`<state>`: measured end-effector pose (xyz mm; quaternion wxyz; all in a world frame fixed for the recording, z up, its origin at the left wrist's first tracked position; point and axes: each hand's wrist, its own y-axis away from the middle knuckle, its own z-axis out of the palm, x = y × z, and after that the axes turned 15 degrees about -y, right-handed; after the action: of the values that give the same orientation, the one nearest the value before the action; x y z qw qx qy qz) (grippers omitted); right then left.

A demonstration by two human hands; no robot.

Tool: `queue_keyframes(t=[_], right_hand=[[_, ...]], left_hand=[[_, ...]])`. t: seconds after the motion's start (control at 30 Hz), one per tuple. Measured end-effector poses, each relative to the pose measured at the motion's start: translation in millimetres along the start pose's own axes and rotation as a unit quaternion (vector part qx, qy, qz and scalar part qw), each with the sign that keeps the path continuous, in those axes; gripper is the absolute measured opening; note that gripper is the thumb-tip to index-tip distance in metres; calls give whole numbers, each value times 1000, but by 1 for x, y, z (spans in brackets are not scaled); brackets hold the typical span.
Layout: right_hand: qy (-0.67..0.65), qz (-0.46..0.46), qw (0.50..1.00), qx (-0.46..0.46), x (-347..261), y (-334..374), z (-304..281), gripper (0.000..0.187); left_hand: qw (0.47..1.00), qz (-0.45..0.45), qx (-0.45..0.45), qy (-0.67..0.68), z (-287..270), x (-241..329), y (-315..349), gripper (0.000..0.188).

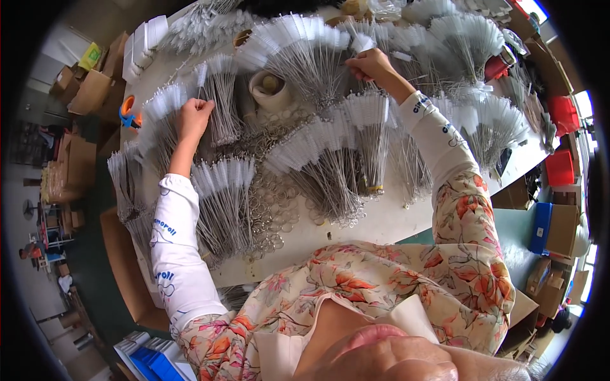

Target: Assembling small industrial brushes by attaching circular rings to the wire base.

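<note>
Bunches of thin wire brushes with white bristle heads and ring ends cover the table. My left hand point(196, 119) is closed in a pinch at the left, beside an upright bunch of brushes point(222, 101). A single brush point(201, 75) rises from its fingertips. Farther off to the right, my right hand point(370, 65) is also closed in a pinch, next to a wide fan of brushes point(292, 47). A bright white piece point(362, 42) shows just beyond its fingers; whether they hold it is unclear. Between my arms lies another large bunch of brushes point(324, 152).
Loose wire rings point(276, 206) are scattered over the white table point(387, 216). A white roll point(269, 89) stands among the bunches. An orange tape roll point(128, 111) sits at the left edge. Cardboard boxes point(79, 159) and red bins point(560, 168) flank the table.
</note>
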<state>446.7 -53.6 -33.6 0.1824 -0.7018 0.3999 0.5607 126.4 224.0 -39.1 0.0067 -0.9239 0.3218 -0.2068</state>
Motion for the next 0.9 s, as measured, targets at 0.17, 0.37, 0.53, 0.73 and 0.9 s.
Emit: queue_keyframes(t=[0.17,0.37,0.53,0.73,0.9], right_hand=[[-29,-69,997,-25,0,-2,-3,20],[-180,-5,983,-34,-9,-13,3,20],[298,-13,950,-91,-36,-10,-6,30],[245,-175,943,142,-15,1,-45,33],[208,-238,948,45,14,-23,-34,29]], left_hand=[[998,7,-48,-41,-2,-8,-20,25],[982,33,27,-181,-14,25,-2,25],[975,56,22,-214,-16,32,1,24],[973,42,21,-227,-18,34,1,27],[977,40,-25,-207,-42,33,0,27]])
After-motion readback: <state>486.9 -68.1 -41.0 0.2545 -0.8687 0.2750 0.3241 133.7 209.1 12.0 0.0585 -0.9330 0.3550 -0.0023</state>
